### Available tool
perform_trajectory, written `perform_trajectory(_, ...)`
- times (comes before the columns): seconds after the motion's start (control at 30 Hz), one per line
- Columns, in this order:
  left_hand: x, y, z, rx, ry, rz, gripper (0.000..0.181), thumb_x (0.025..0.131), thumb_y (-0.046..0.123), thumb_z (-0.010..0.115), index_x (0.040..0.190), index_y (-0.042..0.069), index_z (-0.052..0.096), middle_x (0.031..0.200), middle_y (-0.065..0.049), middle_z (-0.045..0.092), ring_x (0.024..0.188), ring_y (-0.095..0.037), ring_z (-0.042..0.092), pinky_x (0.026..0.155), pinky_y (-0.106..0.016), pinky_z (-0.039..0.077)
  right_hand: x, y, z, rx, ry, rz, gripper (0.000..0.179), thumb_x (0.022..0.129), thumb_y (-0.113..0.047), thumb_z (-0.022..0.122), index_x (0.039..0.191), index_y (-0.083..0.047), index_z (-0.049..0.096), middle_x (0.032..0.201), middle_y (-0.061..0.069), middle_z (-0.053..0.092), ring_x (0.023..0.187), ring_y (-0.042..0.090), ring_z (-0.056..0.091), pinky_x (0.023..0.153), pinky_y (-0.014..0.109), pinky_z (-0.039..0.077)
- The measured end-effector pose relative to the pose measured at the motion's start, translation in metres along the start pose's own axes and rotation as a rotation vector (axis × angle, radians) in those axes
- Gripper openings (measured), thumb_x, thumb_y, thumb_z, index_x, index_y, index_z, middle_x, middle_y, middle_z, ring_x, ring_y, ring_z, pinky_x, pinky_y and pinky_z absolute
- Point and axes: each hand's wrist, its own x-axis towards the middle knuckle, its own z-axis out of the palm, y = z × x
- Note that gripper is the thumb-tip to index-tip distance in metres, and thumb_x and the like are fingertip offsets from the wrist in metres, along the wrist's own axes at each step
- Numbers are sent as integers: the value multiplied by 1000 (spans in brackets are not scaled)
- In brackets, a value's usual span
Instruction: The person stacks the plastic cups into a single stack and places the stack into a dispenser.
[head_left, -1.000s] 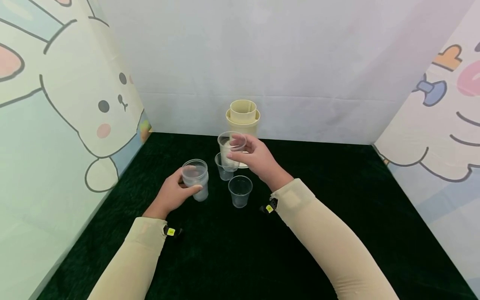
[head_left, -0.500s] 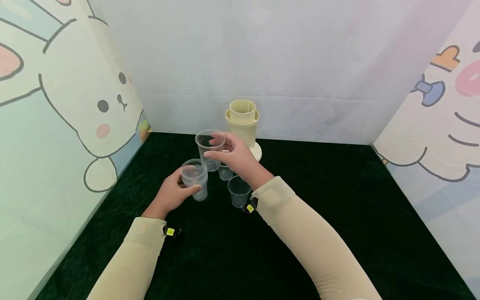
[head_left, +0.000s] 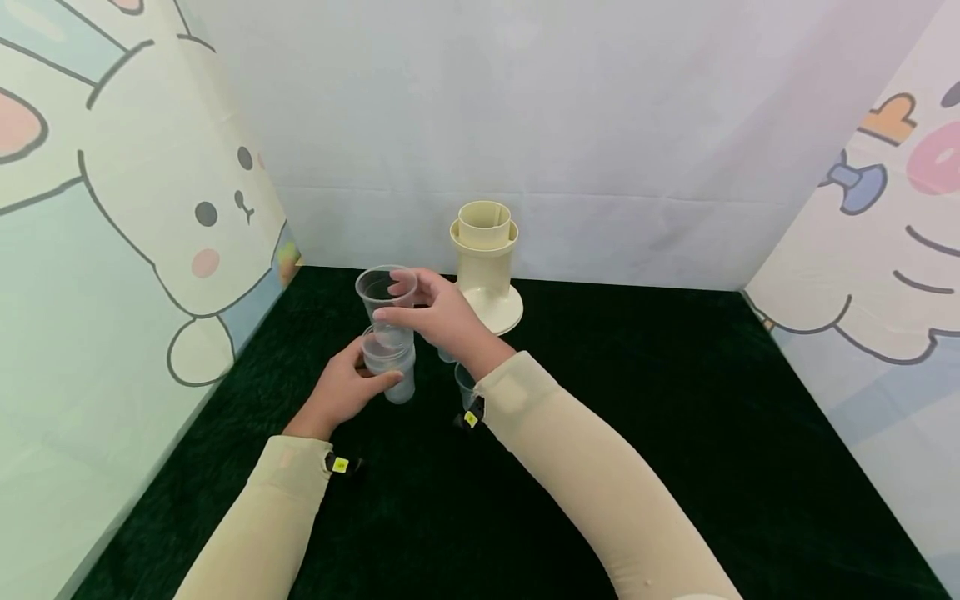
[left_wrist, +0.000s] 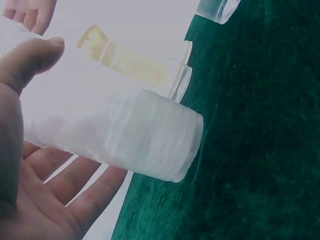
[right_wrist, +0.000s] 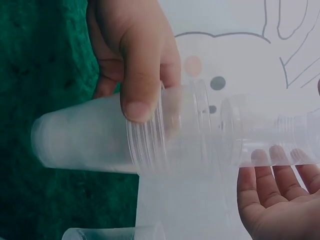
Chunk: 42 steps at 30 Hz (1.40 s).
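Near the middle of the head view, my left hand (head_left: 341,390) grips a stack of nested clear plastic cups (head_left: 392,371), its thumb near the rims. The stack stands upright, its lower part (left_wrist: 157,135) showing in the left wrist view. My right hand (head_left: 450,321) holds a single clear plastic cup (head_left: 384,292) between thumb and fingers. That cup is upright above the stack, its base overlapping the stack's top rim in the head view. The right wrist view shows a small gap between the held cup (right_wrist: 275,130) and the uppermost rim of the stack (right_wrist: 145,135).
A clear cup (head_left: 463,385) stands by my right wrist, partly hidden. Another cup (head_left: 446,355) peeks out behind the right hand. A cream cylindrical holder (head_left: 486,271) on a round base stands farther back on the dark green cloth (head_left: 637,375), before a white backdrop.
My right hand has carried its cup leftward from in front of the cream holder and lowered it over the stack. The left hand and stack have stayed in place.
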Motion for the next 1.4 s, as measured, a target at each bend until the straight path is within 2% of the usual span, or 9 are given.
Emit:
perform_trajectory(0.13, 0, -1, 0, 1, 2, -9, 85, 88, 52, 79, 154, 17, 40, 147, -12, 51, 129, -34, 54, 106, -57, 46, 1, 3, 4, -12, -9, -9, 63, 91, -36, 81, 146, -18, 55, 132, -3, 63, 118, 9, 59, 98, 40, 53)
perform_trajectory(0.3, -1, -2, 0, 12, 11, -12, 86, 88, 53, 79, 154, 15, 40, 147, -13, 51, 130, -34, 54, 107, -57, 46, 2, 7, 8, -9, -16, -2, 61, 91, -36, 81, 145, -21, 56, 131, -4, 63, 117, 9, 59, 97, 38, 54)
perform_trajectory(0.57, 0, -2, 0, 22, 12, 1, 84, 89, 52, 79, 153, 15, 41, 146, -13, 52, 128, -34, 55, 106, -56, 47, 5, 14, 7, -16, -13, 5, 64, 90, -38, 81, 146, -18, 55, 130, -5, 63, 117, 10, 59, 97, 40, 54)
perform_trajectory(0.73, 2, -2, 2, 23, 8, 7, 83, 88, 53, 79, 153, 16, 42, 144, -12, 53, 126, -33, 56, 104, -55, 48, 6, 20, 6, -12, -9, 25, 63, 90, -39, 81, 145, -19, 55, 132, -1, 62, 117, 10, 59, 98, 42, 53)
perform_trajectory(0.97, 1, -2, 1, 15, 11, 14, 82, 88, 51, 79, 152, 16, 42, 143, -12, 54, 126, -33, 56, 105, -55, 48, 6, 22, 8, -2, -15, 31, 61, 90, -38, 81, 144, -22, 55, 129, -8, 62, 118, 10, 59, 98, 42, 53)
perform_trajectory(1.23, 1, -2, 1, 11, 10, 23, 82, 88, 50, 80, 153, 16, 42, 144, -11, 54, 127, -32, 55, 106, -55, 47, 5, 24, 9, -12, -12, 35, 63, 91, -36, 81, 146, -20, 54, 130, -5, 61, 119, 11, 58, 102, 40, 51)
perform_trajectory(1.4, 1, -1, 1, 17, 14, 13, 84, 88, 51, 79, 154, 16, 41, 145, -12, 53, 128, -33, 54, 107, -56, 46, 5, 27, 11, -21, -8, 40, 62, 91, -36, 81, 145, -21, 55, 128, -7, 60, 120, 11, 57, 105, 40, 49)
